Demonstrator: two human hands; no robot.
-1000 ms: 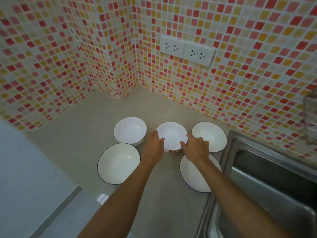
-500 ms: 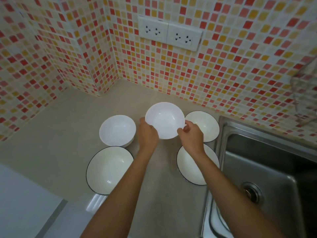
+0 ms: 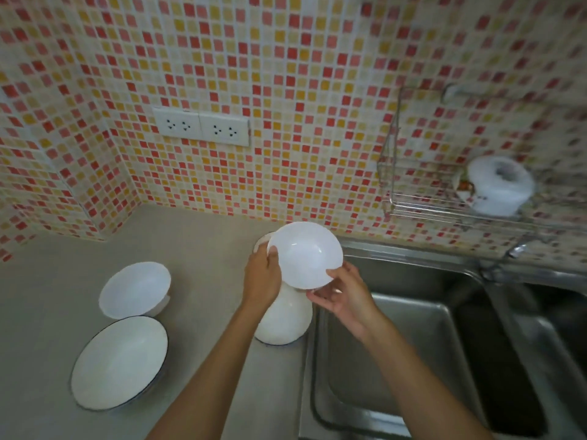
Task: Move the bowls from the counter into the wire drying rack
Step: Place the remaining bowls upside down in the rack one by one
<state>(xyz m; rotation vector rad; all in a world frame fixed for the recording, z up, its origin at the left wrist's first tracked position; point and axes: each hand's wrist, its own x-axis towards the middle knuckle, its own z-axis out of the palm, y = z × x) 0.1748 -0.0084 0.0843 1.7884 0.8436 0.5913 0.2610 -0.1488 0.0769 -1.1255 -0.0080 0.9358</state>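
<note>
A small white bowl hangs in the air above the counter's right end, tilted toward me. My left hand grips its left rim and my right hand holds its lower right rim. Under it a wide white bowl rests by the sink edge, and a sliver of another bowl shows behind my left hand. Two further bowls stay on the counter at the left: a small white one and a wide dark-rimmed one. The wire drying rack hangs on the tiled wall at upper right.
A white roll-shaped object lies in the rack's right part. A steel double sink fills the lower right, with a tap behind it. Two white sockets sit on the mosaic wall above the grey counter.
Both hands have lifted the small bowl off the counter and carried it up and to the right, toward the sink side. My view has swung right, bringing the rack into sight.
</note>
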